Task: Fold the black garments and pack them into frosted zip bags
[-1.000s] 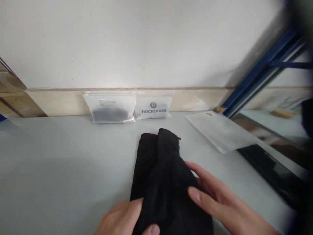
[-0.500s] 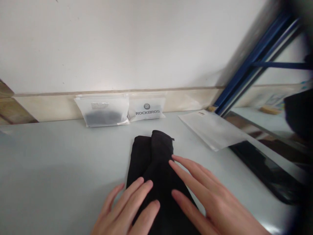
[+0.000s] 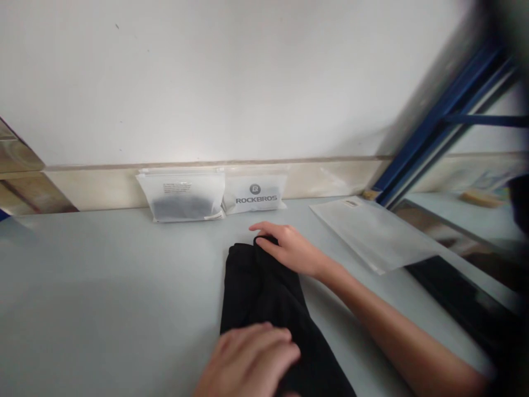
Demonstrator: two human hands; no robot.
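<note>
Right forearm [image 3: 384,315] outstretched, right hand [image 3: 291,249] with thumb opposite fingers; left hand [image 3: 252,361] lower, palm down, fingers bent

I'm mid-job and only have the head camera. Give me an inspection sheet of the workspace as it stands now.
Surface: pale tabletop, looks smooth.
Job's things: folded black cloth, lying lengthwise away from the person.
Clutter: printed pouch and ROCKBROS pouch side by side along the back edge; flat translucent bag to the right, with a dark flat object next to it.
Hands: left hand over the near part of the cloth, blurred; right hand at its far end, firmness of grip unclear.
Cables: nothing seen.
Surroundings: white wall with a tile strip below; blue frame at right.
</note>
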